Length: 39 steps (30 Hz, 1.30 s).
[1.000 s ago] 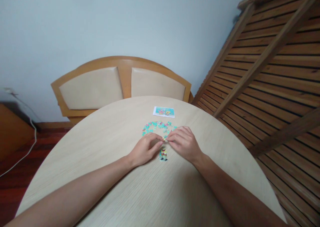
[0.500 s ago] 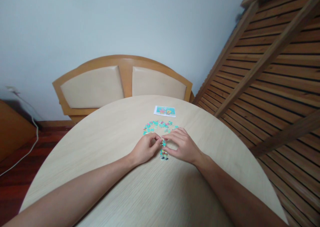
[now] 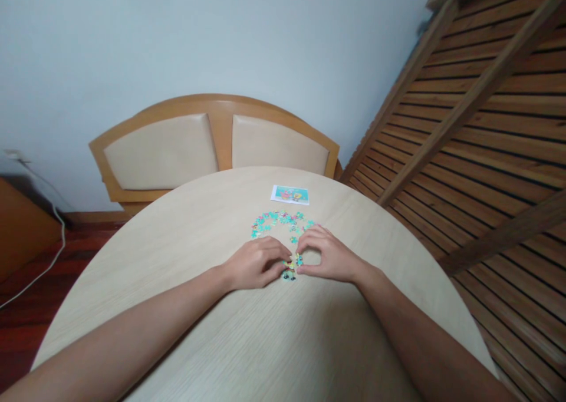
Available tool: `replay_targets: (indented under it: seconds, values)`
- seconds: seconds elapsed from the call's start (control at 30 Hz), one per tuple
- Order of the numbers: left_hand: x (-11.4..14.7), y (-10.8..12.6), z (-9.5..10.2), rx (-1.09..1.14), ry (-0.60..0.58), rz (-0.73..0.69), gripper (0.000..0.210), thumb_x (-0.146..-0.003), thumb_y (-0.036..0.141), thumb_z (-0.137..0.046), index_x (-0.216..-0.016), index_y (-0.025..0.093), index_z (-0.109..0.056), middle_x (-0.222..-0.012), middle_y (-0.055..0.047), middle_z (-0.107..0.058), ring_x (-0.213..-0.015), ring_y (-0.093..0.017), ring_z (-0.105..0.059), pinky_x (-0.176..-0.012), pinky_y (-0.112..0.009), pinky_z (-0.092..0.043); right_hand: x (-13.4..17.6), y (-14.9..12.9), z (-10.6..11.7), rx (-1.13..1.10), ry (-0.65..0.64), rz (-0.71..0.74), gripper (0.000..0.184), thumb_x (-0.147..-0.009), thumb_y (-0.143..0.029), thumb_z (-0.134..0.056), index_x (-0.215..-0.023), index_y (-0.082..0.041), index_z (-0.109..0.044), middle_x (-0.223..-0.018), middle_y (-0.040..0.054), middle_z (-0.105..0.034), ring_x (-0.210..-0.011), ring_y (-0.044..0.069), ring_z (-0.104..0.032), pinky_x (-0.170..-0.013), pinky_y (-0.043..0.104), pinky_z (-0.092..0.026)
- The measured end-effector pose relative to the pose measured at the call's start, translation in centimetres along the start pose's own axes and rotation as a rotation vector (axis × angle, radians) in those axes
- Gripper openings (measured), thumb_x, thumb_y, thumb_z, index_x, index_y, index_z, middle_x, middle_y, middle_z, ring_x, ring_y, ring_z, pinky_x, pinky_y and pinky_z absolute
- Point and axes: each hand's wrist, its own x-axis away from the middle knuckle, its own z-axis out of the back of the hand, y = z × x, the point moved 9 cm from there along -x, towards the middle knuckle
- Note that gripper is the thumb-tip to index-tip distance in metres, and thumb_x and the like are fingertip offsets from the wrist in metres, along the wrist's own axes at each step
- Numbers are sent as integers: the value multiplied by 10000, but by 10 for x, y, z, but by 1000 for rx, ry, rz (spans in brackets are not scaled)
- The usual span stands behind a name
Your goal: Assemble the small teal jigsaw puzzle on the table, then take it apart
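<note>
A small joined section of jigsaw puzzle point(image 3: 289, 274), with yellow, red and black parts, lies on the table in front of me. My left hand point(image 3: 259, 263) is at its left side, fingers bent and thumb and fingertips closed on its upper edge. To the right, my right hand point(image 3: 331, 256) pinches a teal and yellow puzzle piece point(image 3: 299, 260) between thumb and fingers, close beside the section. Loose puzzle pieces point(image 3: 264, 219), mostly teal with some pink, are scattered in an arc beyond both hands.
A picture card point(image 3: 290, 194) with a pink and a yellow figure lies behind the loose pieces. The round wooden table point(image 3: 212, 343) reaches a padded headboard point(image 3: 223, 131) by the wall. Wooden slats point(image 3: 486, 125) lean at the right; a white cable point(image 3: 59, 249) hangs at the left.
My right hand has come down slightly, bringing a piece to the right side of the joined section. My left hand has shifted down onto the section, its fingers now more over it.
</note>
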Motion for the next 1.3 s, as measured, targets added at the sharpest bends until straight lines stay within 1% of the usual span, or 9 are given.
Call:
replay_targets:
  seconds: [0.1,0.2,0.3,0.57,0.8,1.03,1.1,1.2,1.3]
  values:
    - [2,0,-5,-46,-46,-20,231,-928,221,-530,-1080,215,-704,-1126,-65,-721,-1064,-206,-655,-992,-373,-503,1,3,-3,-27,-26,-12,267,-751,-443,-825,-892,-254,-699,-990,20,-707,-1031,231,-622,-1098,487,-332]
    - [3,-2,-7,-65,-70,-14,234,-924,237,-547,-1088,232,-713,-1154,-52,-715,-1060,-206,-659,-985,-368,-510,2,3,-5,-52,-39,-21,263,-756,-443,-823,-903,-258,-708,-982,16,-705,-1018,224,-627,-1074,468,-365]
    - [3,-3,-8,-66,-75,-3,246,-917,243,-559,-1108,237,-713,-1167,-53,-713,-1063,-205,-660,-973,-358,-519,2,2,-7,-69,-46,-19,261,-756,-436,-825,-919,-261,-722,-993,25,-699,-1017,225,-625,-1033,442,-407]
    - [3,-2,-7,-68,-77,9,269,-906,244,-563,-1127,240,-715,-1168,-58,-716,-1055,-208,-669,-970,-352,-524,3,4,-10,-95,-64,-7,315,-741,-451,-836,-978,-268,-738,-1031,34,-686,-1039,229,-619,-1006,422,-432]
    - [3,-3,-9,-90,-86,-2,277,-917,247,-562,-1152,256,-709,-1166,-53,-712,-1069,-208,-664,-968,-346,-521,2,0,-7,-80,-51,4,219,-765,-395,-828,-943,-279,-774,-1013,32,-679,-1005,214,-636,-972,404,-450]
    - [1,8,-8,-150,-121,-70,295,-966,315,-533,-1220,255,-671,-1168,-79,-686,-1059,-227,-651,-962,-369,-512,1,-1,-6,-73,-52,8,229,-755,-411,-835,-927,-273,-771,-993,29,-696,-991,218,-643,-976,412,-451]
    - [1,11,-8,-184,-132,-86,298,-983,349,-524,-1227,261,-671,-1183,-88,-668,-1059,-234,-645,-963,-379,-506,1,3,-2,-83,-28,-5,199,-792,-387,-806,-940,-263,-758,-976,24,-712,-980,213,-645,-1001,425,-440]
    - [1,12,-9,-220,-153,-88,309,-999,378,-503,-1212,240,-678,-1184,-100,-653,-1058,-236,-639,-963,-378,-502,2,16,8,-39,85,-63,154,-885,-334,-709,-1002,-242,-746,-985,46,-726,-998,221,-632,-1000,437,-450]
    - [1,12,-10,-246,-173,-80,316,-1006,389,-489,-1205,230,-676,-1182,-101,-652,-1057,-237,-634,-963,-377,-497,5,26,7,61,128,-117,288,-924,-345,-654,-1189,-247,-709,-1177,94,-690,-1135,259,-575,-1009,464,-456]
